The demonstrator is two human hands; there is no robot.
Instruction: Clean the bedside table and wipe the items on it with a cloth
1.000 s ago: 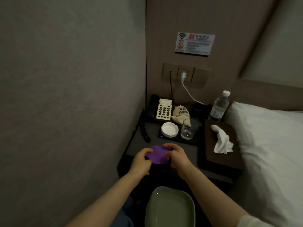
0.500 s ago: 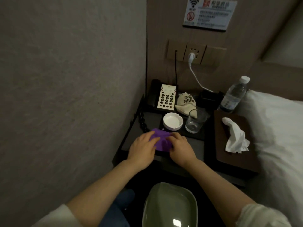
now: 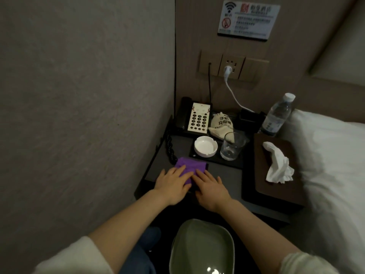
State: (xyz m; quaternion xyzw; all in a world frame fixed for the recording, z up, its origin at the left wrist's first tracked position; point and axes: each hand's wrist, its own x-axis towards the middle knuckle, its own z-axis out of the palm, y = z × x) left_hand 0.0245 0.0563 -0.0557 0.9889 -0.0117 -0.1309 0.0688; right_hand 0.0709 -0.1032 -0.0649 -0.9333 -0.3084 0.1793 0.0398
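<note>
A purple cloth [image 3: 190, 165] lies flat on the dark bedside table [image 3: 227, 175], near its front left corner. My left hand [image 3: 173, 184] presses on the cloth's left part with straight fingers. My right hand [image 3: 211, 187] lies beside it, fingers flat on the cloth's right part. Behind the cloth a white ashtray [image 3: 205, 146] and a clear glass [image 3: 232, 145] stand on a black tray [image 3: 215, 162]. Further back are a telephone [image 3: 194, 117] and a small cloth pouch [image 3: 221, 123].
A brown tissue box [image 3: 276, 192] with a white tissue [image 3: 277, 164] sits on the table's right side, a water bottle [image 3: 277, 115] behind it. A white pillow [image 3: 335, 175] is at right. A green basin [image 3: 201, 248] stands below the table front. The wall is close on the left.
The cloth went from being held up between both hands to lying on the table. Both hands now press it flat, and the view has moved closer.
</note>
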